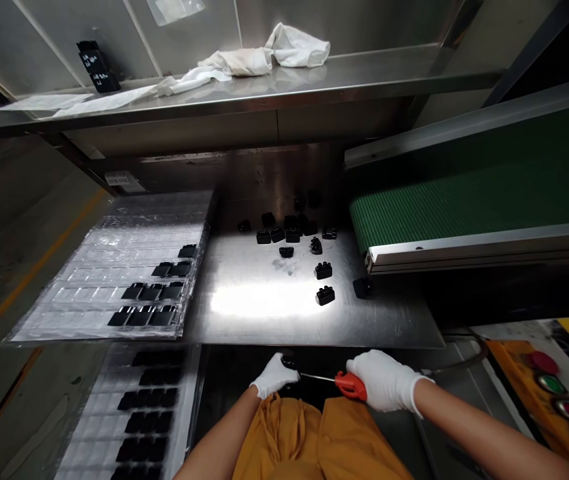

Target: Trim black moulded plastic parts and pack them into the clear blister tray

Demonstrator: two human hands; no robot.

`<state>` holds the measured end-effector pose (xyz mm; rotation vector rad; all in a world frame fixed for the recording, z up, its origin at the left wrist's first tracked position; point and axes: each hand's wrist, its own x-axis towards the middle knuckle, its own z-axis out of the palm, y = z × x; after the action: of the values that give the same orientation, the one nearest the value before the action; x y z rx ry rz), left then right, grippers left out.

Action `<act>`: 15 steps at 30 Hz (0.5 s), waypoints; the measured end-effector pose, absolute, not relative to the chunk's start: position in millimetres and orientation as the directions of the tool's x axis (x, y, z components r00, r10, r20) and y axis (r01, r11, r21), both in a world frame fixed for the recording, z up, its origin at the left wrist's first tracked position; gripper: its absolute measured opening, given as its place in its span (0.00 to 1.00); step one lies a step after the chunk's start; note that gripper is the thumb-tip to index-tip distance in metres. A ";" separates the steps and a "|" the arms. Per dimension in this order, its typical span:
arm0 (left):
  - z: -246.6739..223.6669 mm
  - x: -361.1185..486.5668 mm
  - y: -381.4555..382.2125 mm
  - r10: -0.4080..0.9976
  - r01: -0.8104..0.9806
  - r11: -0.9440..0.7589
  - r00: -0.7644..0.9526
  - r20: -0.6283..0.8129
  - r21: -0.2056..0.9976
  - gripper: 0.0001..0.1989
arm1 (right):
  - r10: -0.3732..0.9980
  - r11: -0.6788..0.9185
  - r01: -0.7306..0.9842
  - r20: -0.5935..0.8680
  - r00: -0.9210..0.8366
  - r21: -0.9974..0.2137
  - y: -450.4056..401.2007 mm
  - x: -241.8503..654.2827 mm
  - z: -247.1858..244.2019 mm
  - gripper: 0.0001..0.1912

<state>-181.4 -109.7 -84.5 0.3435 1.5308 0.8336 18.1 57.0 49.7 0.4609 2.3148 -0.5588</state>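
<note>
My left hand [275, 377], in a white glove, is closed around a small black part [288, 362] just below the front edge of the metal table. In my gloved right hand [383, 381] is a red-handled tool [351, 385]. Its thin metal shaft points left, with the tip close to the black part. Several similar black parts [293, 235] lie scattered on the metal table [254, 327]. At the left, a clear plastic tray [89, 267] holds rows of black pieces along its right side.
A green conveyor belt [489, 180] slopes at the right, above an orange button panel [519, 373]. Another tray [89, 427] with black parts sits lower left. White cloths [299, 50] and a black block [98, 67] rest on the back shelf [364, 77].
</note>
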 end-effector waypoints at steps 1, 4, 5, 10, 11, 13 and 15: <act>-84.0 -179.8 -110.0 0.677 -0.206 0.685 -0.177 -0.715 0.699 0.24 | 0.168 0.844 0.470 -0.706 -0.688 -0.258 57.0 18.6 49.7 0.12; -79.6 -176.6 -113.1 0.731 -0.026 0.663 -0.192 -0.655 0.748 0.28 | 0.162 0.847 0.469 -0.719 -0.676 -0.251 57.5 20.0 49.6 0.13; -77.6 -176.1 -114.4 0.749 0.033 0.652 -0.183 -0.637 0.757 0.28 | 0.157 0.847 0.469 -0.726 -0.669 -0.249 57.9 20.3 49.7 0.13; -70.3 -176.2 -116.3 0.822 0.265 0.567 -0.111 -0.559 0.780 0.24 | 0.131 0.842 0.475 -0.758 -0.639 -0.255 62.1 21.1 53.3 0.16; -70.2 -176.4 -116.2 0.829 0.288 0.553 -0.100 -0.549 0.782 0.24 | 0.126 0.840 0.475 -0.759 -0.639 -0.261 63.3 21.5 54.5 0.17; -71.0 -176.7 -116.9 0.836 0.308 0.540 -0.091 -0.541 0.783 0.24 | 0.123 0.837 0.479 -0.760 -0.638 -0.267 65.7 23.2 56.7 0.17; -72.2 -176.3 -119.5 0.833 0.297 0.546 -0.095 -0.545 0.783 0.23 | 0.123 0.835 0.485 -0.769 -0.627 -0.262 68.3 25.8 58.6 0.17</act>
<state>-176.3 -119.5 -72.2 0.9653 1.6577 0.5945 25.8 68.3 58.6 0.4412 2.2121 -0.5802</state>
